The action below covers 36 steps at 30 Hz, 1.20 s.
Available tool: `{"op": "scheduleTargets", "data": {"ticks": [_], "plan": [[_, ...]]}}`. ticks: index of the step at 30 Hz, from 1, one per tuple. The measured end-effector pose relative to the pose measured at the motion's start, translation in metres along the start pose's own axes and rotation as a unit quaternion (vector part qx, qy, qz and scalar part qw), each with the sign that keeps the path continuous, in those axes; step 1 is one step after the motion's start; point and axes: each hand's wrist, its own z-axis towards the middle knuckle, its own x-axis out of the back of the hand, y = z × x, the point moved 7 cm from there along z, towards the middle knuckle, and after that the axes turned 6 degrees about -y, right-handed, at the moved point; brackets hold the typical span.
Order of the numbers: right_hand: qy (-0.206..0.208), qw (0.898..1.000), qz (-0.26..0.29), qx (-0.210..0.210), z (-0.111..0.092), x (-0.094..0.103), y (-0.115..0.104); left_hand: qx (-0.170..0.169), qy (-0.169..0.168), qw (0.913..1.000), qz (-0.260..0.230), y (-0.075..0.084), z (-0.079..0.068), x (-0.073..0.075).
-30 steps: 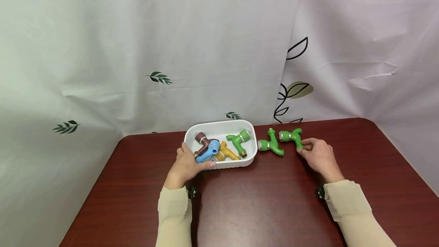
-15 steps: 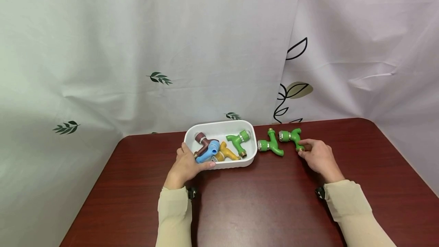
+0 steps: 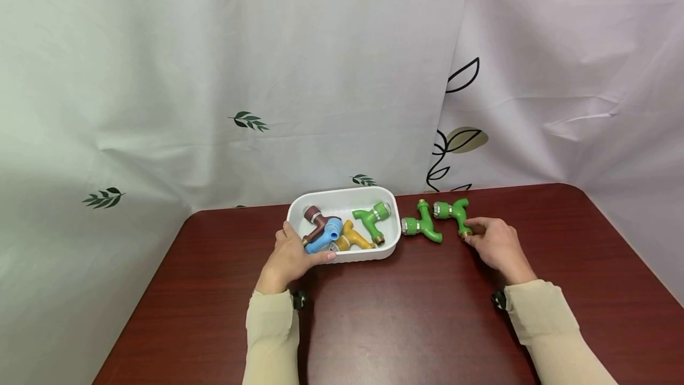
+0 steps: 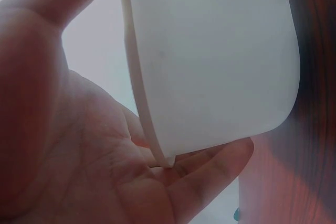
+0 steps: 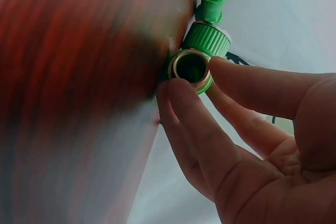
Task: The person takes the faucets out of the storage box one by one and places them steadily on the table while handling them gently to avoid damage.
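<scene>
In the head view a white plastic tray (image 3: 342,198) stands at the back of the table. My left hand (image 3: 288,258) grips its left end, thumb along the front rim and fingers round the side. Inside lie a maroon tap (image 3: 319,223), a light blue tap (image 3: 325,236), a yellow tap (image 3: 354,238) and a green tap (image 3: 371,221). Two more green taps lie outside to the right: one (image 3: 425,224) beside the tray, another (image 3: 456,212) farther right. My right hand (image 3: 497,246) pinches the farther one; the right wrist view shows fingers around its brass threaded end (image 5: 177,61).
The table (image 3: 395,319) is dark reddish wood. A white curtain (image 3: 331,88) with leaf prints hangs directly behind its back edge and along both sides.
The right-hand green tap has shifted slightly left and turned a little, and its brass end now shows beside my right fingertips. My left hand and the tray have stayed in place.
</scene>
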Motion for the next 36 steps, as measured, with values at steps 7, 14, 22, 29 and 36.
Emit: {"op": "scheduleTargets", "data": {"ticks": [7, 14, 22, 29, 36], "plan": [[0.008, 1.000, 0.004, 0.007, -0.0005, 0.0020, -0.0008, -0.001, 0.000, 1.0000, -0.001, 0.0005, -0.0003, 0.0001], [0.010, 1.000, 0.009, 0.013, -0.0001, 0.0024, -0.0021, -0.002, 0.000, 1.0000, 0.000, 0.0010, 0.0005, 0.0005], [0.010, 1.000, 0.012, 0.015, -0.0009, 0.0031, -0.0036, 0.002, -0.002, 1.0000, -0.001, 0.0002, 0.0003, 0.0000], [0.019, 0.999, 0.014, 0.022, -0.0025, 0.0055, -0.0052, 0.003, 0.000, 1.0000, -0.004, 0.0002, 0.0003, 0.0002], [0.031, 0.999, 0.014, 0.020, -0.0034, 0.0071, -0.0073, 0.002, -0.003, 1.0000, -0.004, 0.0001, 0.0006, -0.0001]]}}
